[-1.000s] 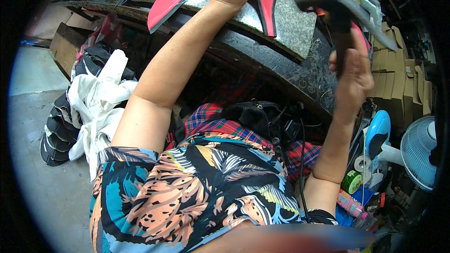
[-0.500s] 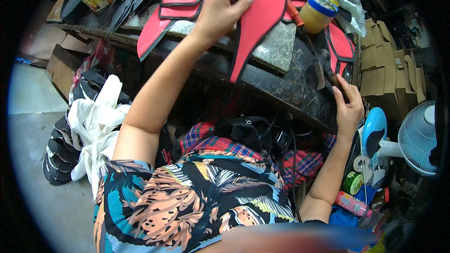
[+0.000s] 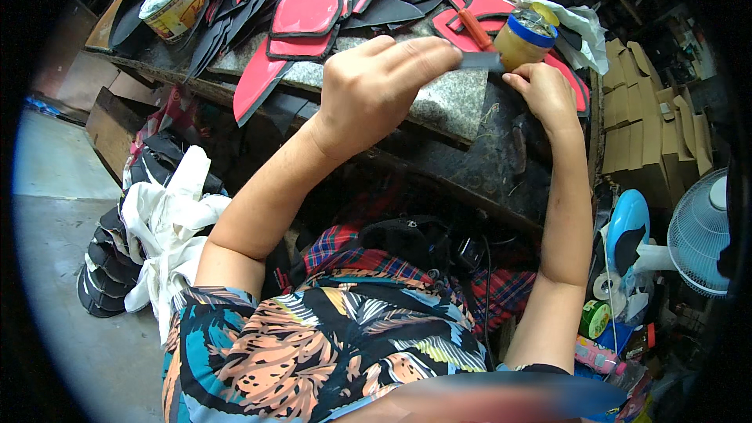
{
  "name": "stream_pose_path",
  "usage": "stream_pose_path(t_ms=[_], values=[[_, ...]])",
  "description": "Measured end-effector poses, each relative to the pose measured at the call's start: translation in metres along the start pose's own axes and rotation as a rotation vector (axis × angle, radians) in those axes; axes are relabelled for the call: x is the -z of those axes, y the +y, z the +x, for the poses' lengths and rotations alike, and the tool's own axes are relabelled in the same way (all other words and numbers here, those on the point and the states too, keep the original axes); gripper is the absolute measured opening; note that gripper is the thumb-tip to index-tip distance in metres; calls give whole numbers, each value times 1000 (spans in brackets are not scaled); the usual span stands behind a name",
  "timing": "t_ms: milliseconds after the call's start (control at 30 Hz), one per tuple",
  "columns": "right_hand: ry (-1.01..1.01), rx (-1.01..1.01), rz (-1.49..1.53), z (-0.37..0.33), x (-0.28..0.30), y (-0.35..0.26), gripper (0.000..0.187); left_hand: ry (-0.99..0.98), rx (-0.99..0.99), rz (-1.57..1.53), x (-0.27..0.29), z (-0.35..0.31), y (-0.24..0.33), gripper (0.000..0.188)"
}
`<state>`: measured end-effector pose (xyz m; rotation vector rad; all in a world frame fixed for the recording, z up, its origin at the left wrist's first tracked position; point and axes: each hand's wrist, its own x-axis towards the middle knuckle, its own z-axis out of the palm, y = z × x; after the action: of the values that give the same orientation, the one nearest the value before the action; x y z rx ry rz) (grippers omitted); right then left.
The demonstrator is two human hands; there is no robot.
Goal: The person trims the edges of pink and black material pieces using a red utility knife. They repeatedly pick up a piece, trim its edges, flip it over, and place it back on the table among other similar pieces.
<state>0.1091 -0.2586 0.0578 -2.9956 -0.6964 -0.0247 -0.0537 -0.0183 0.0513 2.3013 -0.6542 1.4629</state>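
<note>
My left hand [image 3: 380, 86] is raised over the near edge of the bench, its fingers closed on a thin, dark flat piece [image 3: 479, 60] seen nearly edge-on. By the piece's right end is my right hand [image 3: 546, 95], thumb and fingers pressed together; whatever they hold is hidden. Just behind that hand stands a yellowish jar with a blue rim [image 3: 523, 41]. An orange-red tool handle [image 3: 476, 29] leans beside the jar. Pink-red shoe-upper pieces with black edges [image 3: 309, 0] lie stacked left of centre, next to a grey stone slab [image 3: 450, 106].
A tub [image 3: 174, 1] and dark cut pieces [image 3: 235, 23] crowd the bench's left. White crumpled sheeting [image 3: 583, 35] lies behind the jar. Cardboard boxes [image 3: 638, 110] and a fan [image 3: 701, 223] stand to the right. White cloth [image 3: 168, 227] hangs at lower left.
The pink-red piece my left hand held up no longer shows its face; that hand has come lower and nearer. My right hand has let go of the hammer and moved up beside the jar.
</note>
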Motion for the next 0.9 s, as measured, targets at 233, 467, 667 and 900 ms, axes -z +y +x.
stream_pose_path(t_ms=[233,467,667,900], values=[[155,112,292,3,-23,15,22,-68,-102,93,6,-4,13,34],[187,93,1159,-1,-19,24,19,-66,404,-287,13,2,22,42],[64,268,1491,-5,-22,-5,12,-503,480,-101,-13,-12,5,45],[-55,470,1367,-4,-19,-47,14,-575,231,75,-13,-25,-16,22]])
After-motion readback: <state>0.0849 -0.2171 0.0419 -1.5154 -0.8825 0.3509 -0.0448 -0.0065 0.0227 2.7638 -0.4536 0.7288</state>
